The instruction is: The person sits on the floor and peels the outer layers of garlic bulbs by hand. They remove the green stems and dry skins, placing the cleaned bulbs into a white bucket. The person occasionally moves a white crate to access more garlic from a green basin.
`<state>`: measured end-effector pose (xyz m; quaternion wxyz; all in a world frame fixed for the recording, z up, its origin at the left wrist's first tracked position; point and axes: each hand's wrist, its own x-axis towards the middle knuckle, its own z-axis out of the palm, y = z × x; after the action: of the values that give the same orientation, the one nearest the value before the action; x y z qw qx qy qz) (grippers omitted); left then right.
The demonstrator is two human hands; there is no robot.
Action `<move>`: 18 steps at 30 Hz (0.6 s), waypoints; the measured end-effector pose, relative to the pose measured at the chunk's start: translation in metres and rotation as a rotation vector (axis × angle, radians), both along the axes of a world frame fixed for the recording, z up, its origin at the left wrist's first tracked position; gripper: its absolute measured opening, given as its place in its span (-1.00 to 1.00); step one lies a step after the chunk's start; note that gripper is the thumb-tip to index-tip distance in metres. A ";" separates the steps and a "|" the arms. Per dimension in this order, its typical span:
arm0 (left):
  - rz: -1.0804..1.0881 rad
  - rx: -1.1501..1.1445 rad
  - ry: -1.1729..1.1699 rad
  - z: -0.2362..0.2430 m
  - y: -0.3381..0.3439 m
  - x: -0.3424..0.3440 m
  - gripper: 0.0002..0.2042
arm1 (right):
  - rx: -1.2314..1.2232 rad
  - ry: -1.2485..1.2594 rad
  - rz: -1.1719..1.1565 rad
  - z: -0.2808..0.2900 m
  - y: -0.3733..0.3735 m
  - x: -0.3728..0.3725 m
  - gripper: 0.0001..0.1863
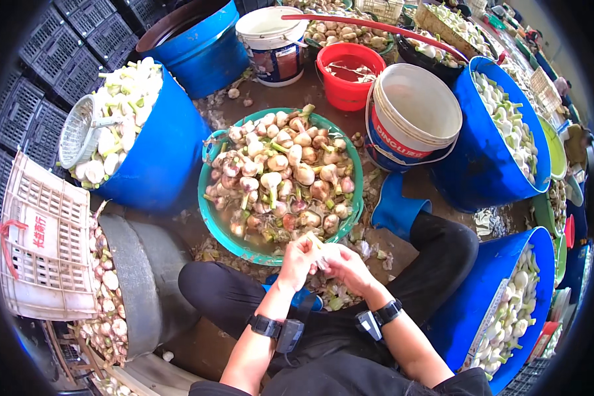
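Observation:
Just past my lap, both hands meet over the near rim of a green tub (228, 248). My left hand (297, 263) is closed round a pale garlic bulb (315, 243), most of it hidden by the fingers. My right hand (348, 265) presses against the same bulb with its fingers pinched, and a whitish bit of skin shows between the two hands. Unpeeled garlic bulbs (285, 173) with short stems fill the tub, sitting in brownish water.
Blue barrels of peeled white garlic stand at left (168, 142), right (472, 158) and near right (465, 300). A grey metal drum (158, 277) holds unpeeled bulbs under a pale crate (46, 231). White buckets (419, 105) and a red bucket (350, 92) stand beyond the tub. Skins litter the floor.

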<state>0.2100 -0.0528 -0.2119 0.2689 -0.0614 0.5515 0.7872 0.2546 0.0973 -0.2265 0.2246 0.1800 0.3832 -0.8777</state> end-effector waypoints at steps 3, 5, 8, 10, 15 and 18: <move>-0.002 0.276 -0.248 -0.007 -0.008 -0.001 -0.90 | 0.065 0.090 0.048 0.001 0.006 -0.001 -0.59; 0.022 0.384 -0.337 -0.007 -0.008 -0.001 -0.89 | 0.047 0.138 0.005 0.004 0.008 -0.001 -0.60; -0.114 0.261 -0.169 0.000 -0.002 0.001 -0.90 | 0.137 0.198 -0.082 0.000 0.008 0.002 -0.65; -0.012 0.335 -0.235 0.001 -0.002 -0.002 -0.92 | 0.105 0.240 -0.014 0.002 0.013 0.000 -0.50; 0.127 0.252 -0.229 -0.001 0.002 -0.005 -0.92 | -0.132 0.149 0.087 0.007 0.020 0.000 -0.36; -0.056 -0.110 0.061 -0.014 -0.007 0.002 -0.89 | 0.401 0.273 0.092 0.011 0.013 -0.003 -0.42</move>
<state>0.2115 -0.0598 -0.2259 0.2702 -0.0366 0.6036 0.7492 0.2517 0.1105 -0.2153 0.1701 0.0832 0.5843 -0.7891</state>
